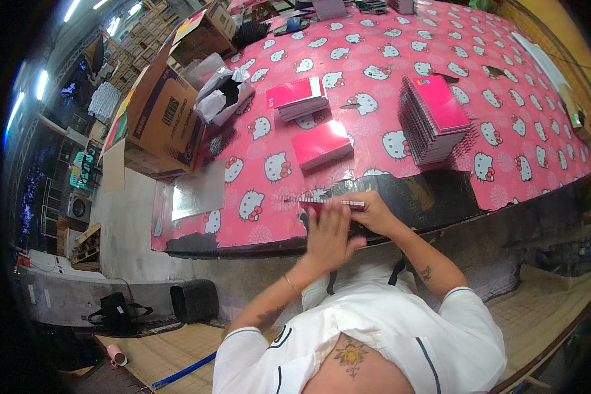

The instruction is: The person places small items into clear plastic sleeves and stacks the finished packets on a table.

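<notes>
- The notebook (pixel 356 205) I hold: magenta, with a row of white along its edge.
- My table (pixel 374 88): pink, patterned with white cat faces in red bows; black patch (pixel 427 200) along the near edge.
- Spiral notebooks (pixel 440 105) toward the right edge: hot pink, dark coils.
- Cardboard box (pixel 161 125), left edge: brown, dark print.
- My shirt (pixel 374 322): white, dark piping.

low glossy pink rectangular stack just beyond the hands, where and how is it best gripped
Probably by its short left and right ends, coming from the near side: the glossy pink stack lies flat, straight-edged, with a pink-and-white stack close behind.
</notes>
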The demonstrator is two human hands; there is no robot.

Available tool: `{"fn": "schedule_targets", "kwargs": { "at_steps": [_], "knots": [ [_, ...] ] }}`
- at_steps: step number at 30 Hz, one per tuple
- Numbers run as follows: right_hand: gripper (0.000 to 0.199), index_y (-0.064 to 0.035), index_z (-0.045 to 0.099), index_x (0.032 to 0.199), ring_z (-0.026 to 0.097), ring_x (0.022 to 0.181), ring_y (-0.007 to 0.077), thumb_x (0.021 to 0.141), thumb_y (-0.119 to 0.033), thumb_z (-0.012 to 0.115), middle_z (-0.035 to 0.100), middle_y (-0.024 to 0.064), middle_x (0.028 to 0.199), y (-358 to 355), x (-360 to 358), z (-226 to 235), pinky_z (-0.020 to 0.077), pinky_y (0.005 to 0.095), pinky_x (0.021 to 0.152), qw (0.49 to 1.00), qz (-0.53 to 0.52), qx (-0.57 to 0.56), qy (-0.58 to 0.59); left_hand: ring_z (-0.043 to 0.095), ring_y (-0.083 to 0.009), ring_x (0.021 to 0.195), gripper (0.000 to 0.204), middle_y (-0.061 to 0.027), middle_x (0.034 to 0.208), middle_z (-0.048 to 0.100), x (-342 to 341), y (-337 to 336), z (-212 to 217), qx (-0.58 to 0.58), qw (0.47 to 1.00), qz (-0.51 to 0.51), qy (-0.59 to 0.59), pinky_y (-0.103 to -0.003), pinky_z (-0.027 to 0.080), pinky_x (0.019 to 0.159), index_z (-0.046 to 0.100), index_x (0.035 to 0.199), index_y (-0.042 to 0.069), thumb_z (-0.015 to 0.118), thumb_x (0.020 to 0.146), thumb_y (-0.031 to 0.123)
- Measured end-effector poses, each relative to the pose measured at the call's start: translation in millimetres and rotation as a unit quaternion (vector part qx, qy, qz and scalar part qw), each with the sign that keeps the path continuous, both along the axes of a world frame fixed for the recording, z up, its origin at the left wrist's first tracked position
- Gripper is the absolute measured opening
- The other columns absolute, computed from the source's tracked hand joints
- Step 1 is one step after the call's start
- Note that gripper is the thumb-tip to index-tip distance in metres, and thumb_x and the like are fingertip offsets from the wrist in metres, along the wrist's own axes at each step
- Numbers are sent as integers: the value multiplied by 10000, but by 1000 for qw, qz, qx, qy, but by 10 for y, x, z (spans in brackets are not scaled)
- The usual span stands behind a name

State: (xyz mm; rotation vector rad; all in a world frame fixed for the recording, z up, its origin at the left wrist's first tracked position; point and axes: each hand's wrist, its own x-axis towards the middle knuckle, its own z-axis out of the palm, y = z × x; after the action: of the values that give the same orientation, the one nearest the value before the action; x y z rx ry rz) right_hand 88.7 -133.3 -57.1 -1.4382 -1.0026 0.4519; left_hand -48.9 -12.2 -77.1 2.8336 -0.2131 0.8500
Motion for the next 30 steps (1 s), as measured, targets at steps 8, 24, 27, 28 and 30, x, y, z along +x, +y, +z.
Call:
{"fn": "schedule_targets", "kwargs": {
  "at_steps": [8,24,27,28,30],
  "knots": [
    [334,-2,673,1108,656,804,139,777,-28,710,712,162,910,-7,32,-111,528,321,750,999,-2,-34,-18,89,-373,1504,837,-219,1596,200,62,-57,58,15,1000,14,21,-607,-43,1159,277,1498,-38,328,971,610],
    [219,-14,720,1042,677,866,183,861,-136,717,725,113,948,-474,352,571,517,321,801,995,30,-87,-37,624,-209,1058,237,-5,1019,678,278,136,641,-97,995,-9,12,-618,19,1151,677,1101,115,689,869,162],
    [170,-11,718,988,676,811,196,872,-135,699,713,112,877,-466,375,588,517,328,758,989,38,-114,-91,629,-214,1011,231,-18,980,678,304,115,663,-107,994,-13,4,-564,96,1151,678,1082,112,703,853,140],
    [145,-9,708,947,671,780,214,877,-135,692,695,118,836,-448,371,616,511,334,731,984,31,-99,-145,627,-217,995,227,-27,977,681,281,112,696,-113,994,-14,8,-541,159,1135,678,1075,109,706,851,132],
    [147,-17,706,953,673,778,229,876,-142,693,693,122,837,-418,396,668,510,333,729,980,45,-116,-156,624,-223,954,219,-39,960,680,283,122,725,-126,992,-12,8,-494,267,1075,678,1062,104,714,847,128]
  ]
}}
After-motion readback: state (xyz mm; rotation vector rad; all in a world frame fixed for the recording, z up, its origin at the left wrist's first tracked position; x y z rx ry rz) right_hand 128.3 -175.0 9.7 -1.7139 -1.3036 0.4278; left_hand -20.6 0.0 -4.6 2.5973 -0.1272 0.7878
